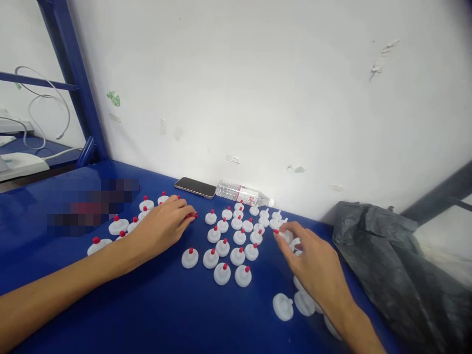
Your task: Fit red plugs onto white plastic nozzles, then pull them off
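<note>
Bare forearms (73,282) come first; my left hand (165,223) pinches red caps (195,215); my right hand (313,255) narrows at a red tip (276,232) (gripped? can't tell); a low wrist could scatter white discs (190,260) across the table (165,314).

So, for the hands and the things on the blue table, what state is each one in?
Left hand: fingers bunched near red tips, grip unclear
Right hand: fingers curled, red tip by thumb, grip unclear
Red-tipped white pieces: discs down, tips on
Plain white pieces: no red tips
Phone: flat, screen dark
Bottle: on its side, capped
Black bag: crumpled
</note>
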`<state>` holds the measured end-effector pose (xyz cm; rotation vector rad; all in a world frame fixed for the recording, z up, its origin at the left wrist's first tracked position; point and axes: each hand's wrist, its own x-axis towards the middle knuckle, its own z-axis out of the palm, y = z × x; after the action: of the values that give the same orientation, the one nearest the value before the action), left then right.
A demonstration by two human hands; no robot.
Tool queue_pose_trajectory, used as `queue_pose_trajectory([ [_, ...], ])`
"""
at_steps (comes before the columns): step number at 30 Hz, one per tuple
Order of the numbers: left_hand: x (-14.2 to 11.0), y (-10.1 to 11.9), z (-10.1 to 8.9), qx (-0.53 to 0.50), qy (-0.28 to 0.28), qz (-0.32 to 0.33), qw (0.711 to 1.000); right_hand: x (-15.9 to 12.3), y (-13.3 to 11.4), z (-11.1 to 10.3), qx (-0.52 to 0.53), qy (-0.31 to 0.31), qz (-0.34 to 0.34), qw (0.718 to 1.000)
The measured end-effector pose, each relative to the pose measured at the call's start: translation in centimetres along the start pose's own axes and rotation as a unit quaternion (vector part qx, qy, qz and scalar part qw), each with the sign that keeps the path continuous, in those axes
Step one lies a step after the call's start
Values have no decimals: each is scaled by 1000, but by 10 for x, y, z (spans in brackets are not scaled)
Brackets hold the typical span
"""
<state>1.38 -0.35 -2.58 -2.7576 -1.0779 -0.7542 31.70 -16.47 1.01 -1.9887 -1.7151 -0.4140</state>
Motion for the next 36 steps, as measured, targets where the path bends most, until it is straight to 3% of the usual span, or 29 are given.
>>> queue_pose_trajectory([
  [5,-4,1,7,36,-27,-13,999,-1,3,13,29,-14,-59,998],
  [12,-2,2,6,54,-43,-24,997,-4,-5,19,54,-110,-41,992],
  [15,-2,1,7,55,-52,-25,997,-3,-6,18,74,-96,-29,992],
  [19,-1,-1,10,57,-65,-23,996,-4,-3,19,73,-63,-62,993],
  [29,-3,8,10,21,-65,-19,997,-1,-7,22,47,-227,-69,970],
  [36,-6,13,13,-16,-61,12,998,-1,-1,29,55,-192,-75,977],
])
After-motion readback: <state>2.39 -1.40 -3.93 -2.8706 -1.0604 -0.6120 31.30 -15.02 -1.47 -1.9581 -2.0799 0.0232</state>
